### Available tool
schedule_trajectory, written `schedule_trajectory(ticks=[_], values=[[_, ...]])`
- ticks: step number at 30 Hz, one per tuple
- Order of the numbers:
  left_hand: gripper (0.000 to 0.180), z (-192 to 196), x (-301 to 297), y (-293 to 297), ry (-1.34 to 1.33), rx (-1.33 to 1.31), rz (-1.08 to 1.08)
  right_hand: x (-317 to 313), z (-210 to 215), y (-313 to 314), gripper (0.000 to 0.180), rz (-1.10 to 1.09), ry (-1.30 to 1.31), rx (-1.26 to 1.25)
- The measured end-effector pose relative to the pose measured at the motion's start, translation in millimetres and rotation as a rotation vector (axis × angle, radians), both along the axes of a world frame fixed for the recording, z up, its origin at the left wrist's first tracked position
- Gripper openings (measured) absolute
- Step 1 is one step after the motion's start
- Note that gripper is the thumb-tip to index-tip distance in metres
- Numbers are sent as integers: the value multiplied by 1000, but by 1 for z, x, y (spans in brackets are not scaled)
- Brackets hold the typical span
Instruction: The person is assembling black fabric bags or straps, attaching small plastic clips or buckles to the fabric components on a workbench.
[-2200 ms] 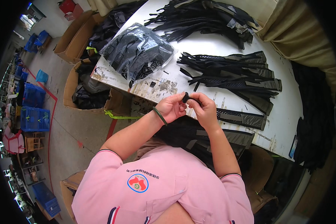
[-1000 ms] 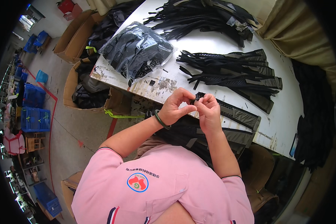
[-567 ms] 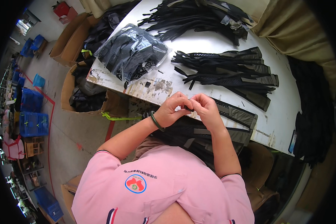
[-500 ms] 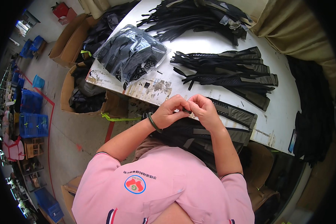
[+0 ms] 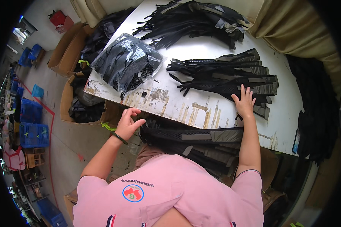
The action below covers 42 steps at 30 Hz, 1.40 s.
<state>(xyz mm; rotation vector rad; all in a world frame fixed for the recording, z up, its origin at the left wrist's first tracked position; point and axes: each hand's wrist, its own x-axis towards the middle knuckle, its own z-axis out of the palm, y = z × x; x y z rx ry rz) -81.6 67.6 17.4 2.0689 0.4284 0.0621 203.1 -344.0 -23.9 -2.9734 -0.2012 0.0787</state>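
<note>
White worktable (image 5: 212, 49) with a stained front edge, bearing two heaps of black straps (image 5: 225, 75) and a clear bag (image 5: 127, 64) of black parts.

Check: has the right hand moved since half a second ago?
Yes. The right hand left the left hand, reaching farther across the white table onto the strap pile.

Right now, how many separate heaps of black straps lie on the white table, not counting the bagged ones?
2: a far heap at the table's back edge, and a nearer heap under the right hand. A clear bag may hide more.
</note>
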Motion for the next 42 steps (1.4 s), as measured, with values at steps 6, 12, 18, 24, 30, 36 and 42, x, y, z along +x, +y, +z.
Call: schedule_trajectory(ticks=[6,12,18,24,30,36,42], values=[[27,33,67,-58,-452,212,-400,-72,-3,71,79,-11,-134,8],[28,-12,152,-77,-314,624,-449,-81,-10,74,82,-9,-193,88],[13,-10,164,-73,-234,305,-470,-76,-6,49,101,-161,-326,197],[22,17,140,-74,259,-422,-562,-82,58,55,79,133,-328,221],[19,7,124,-78,350,-406,-599,-109,43,122,28,692,128,594],[16,-11,108,-49,300,-410,-451,-119,32,141,13,436,235,542],[13,-19,107,-43,120,-337,-367,-126,29,163,14,608,117,624]])
